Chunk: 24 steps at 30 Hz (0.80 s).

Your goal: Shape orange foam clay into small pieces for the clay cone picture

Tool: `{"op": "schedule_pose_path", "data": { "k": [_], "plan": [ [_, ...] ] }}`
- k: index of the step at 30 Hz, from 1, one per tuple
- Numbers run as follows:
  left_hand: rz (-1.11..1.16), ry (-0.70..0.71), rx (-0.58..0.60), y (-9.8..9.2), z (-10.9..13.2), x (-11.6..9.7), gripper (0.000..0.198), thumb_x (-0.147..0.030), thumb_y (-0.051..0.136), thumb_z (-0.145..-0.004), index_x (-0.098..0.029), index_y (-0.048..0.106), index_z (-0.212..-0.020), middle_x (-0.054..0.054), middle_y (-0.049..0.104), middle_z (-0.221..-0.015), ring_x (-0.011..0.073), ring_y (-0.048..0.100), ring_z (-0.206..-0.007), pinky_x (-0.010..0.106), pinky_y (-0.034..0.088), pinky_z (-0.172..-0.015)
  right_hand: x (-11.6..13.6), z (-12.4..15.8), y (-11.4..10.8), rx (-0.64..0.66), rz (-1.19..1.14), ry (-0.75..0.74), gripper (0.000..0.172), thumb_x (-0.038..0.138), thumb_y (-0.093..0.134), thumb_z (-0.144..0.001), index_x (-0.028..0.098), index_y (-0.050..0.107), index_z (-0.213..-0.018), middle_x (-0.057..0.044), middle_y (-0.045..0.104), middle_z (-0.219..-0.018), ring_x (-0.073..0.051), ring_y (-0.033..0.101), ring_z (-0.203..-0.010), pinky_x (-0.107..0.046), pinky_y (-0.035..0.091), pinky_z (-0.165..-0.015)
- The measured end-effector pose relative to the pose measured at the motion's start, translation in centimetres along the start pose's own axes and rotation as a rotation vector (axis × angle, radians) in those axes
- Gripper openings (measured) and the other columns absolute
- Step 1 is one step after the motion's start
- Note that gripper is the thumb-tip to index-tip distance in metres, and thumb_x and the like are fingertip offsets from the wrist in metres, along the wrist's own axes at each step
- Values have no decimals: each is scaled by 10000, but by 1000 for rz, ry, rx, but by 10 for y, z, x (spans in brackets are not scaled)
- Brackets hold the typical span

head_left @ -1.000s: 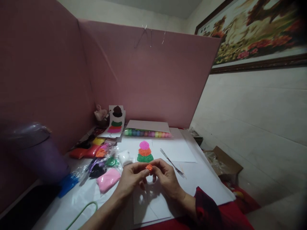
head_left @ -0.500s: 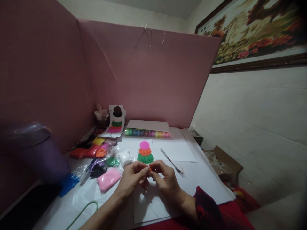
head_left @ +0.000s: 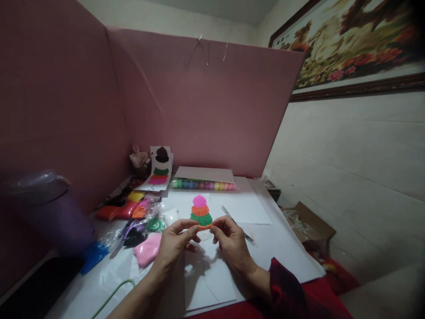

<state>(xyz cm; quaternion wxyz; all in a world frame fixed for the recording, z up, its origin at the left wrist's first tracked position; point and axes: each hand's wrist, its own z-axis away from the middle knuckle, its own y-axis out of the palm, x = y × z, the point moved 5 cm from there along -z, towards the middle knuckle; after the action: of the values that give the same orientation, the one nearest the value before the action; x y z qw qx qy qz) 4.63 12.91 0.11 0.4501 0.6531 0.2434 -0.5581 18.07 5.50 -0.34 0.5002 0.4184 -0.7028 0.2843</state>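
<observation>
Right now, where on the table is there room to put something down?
The white paper right of the metal tool is bare, and a sheet lies clear between the wrists. The left side is crowded with clay bags. Left hand and right hand pinch orange clay in the middle.

Table [head_left: 285, 252] is papered white. My side: one loose sheet [head_left: 212, 283]. Mid-table: clay stack [head_left: 201, 210], pink over orange over green, on its own sheet. Metal tool [head_left: 237, 225] lies just right of it, angled. Back edge: bead tube [head_left: 204, 184] with a card [head_left: 206, 174] on top. Left side is a heap of clay bags: pink [head_left: 148, 249], white [head_left: 171, 217], green [head_left: 153, 224], black [head_left: 134, 237], orange [head_left: 139, 212], red [head_left: 114, 212], yellow [head_left: 136, 195], blue [head_left: 94, 257]. Green cord [head_left: 113, 294] at my near-left. Purple cup [head_left: 49, 212] far left, blurred.
</observation>
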Motion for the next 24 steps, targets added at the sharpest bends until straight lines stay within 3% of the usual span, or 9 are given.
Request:
{"op": "schedule_pose_path", "data": {
  "k": [3, 6, 10, 15, 24],
  "plan": [
    [-34, -36, 89, 6, 0, 7, 334, -312, 773, -593, -120, 652, -838, -22, 603, -533, 93, 523, -392, 199, 440, -352, -1, 2, 3, 36, -58, 21, 160, 321, 614, -804, 175, 554, -775, 38, 522, -594, -89, 474, -461, -182, 372, -380],
    [-77, -50, 145, 10, 0, 10, 411, -344, 759, -610, -117, 641, -931, -11, 615, -580, 87, 507, -370, 213, 444, -343, 5, 5, 9, 121, -80, 3, 177, 341, 541, -858, 169, 566, -825, 25, 535, -606, -100, 498, -497, -201, 424, -435],
    [-130, -31, 198, 13, 2, 10, 351, -379, 690, -692, -98, 660, -901, 9, 608, -586, 80, 497, -389, 202, 434, -361, 13, 9, 14, 240, -100, -23, 213, 358, 507, -880, 160, 586, -875, -11, 584, -678, -122, 546, -571, -227, 459, -488],
    [-138, 19, 212, 14, 3, 7, 308, -370, 688, -690, -93, 663, -823, 15, 603, -570, 85, 495, -385, 202, 414, -364, 9, 9, 14, 232, -117, -5, 127, 283, 599, -831, 158, 580, -845, 4, 570, -657, -118, 551, -569, -219, 451, -482],
    [-144, -15, 255, 17, 6, 2, 255, -358, 683, -697, -113, 624, -737, -13, 568, -486, 73, 461, -350, 182, 385, -347, 9, 10, 14, 254, -102, -35, 106, 245, 619, -813, 154, 564, -819, 6, 577, -648, -104, 538, -538, -211, 441, -468]
  ]
}}
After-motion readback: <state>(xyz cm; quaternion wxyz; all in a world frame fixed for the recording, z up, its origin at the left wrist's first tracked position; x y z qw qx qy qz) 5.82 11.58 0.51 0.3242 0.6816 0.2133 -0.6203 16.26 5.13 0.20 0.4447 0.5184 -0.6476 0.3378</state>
